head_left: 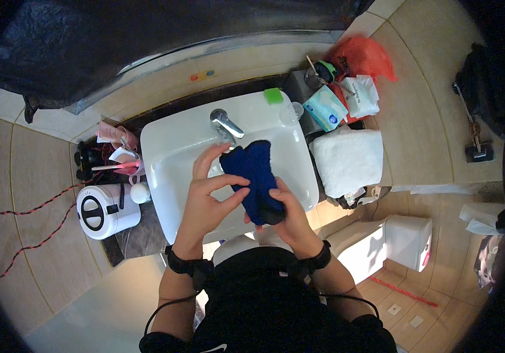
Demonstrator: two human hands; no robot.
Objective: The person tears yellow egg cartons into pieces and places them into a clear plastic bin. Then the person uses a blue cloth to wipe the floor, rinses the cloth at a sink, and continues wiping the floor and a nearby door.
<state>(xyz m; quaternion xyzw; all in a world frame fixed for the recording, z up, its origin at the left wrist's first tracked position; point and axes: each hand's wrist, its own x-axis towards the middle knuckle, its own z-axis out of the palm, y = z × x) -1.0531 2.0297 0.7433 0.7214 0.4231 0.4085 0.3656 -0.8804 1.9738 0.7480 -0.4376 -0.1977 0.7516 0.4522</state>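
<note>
Over the front part of a white sink (170, 153), a dark blue, fuzzy cloth (255, 173) is held up in both hands. It looks folded or bunched, with a blackish patch at its lower end. My right hand (288, 215) grips that lower right end, thumb on top and some fingers underneath. At the cloth's left edge, my left hand (208, 197) pinches with thumb and index finger, while its other fingers reach up to the cloth's upper corner. Just beyond the cloth stands the chrome faucet (226, 123), close to my left fingertips.
Left of the sink are a white lidded appliance (108, 212), a white jar (141, 193) and pink cups (135, 162). A green sponge (273, 96) and clear cup (292, 113) sit on the far rim. Tissue packs (326, 109) and a white towel (348, 162) lie right; a toilet (376, 247) stands beyond.
</note>
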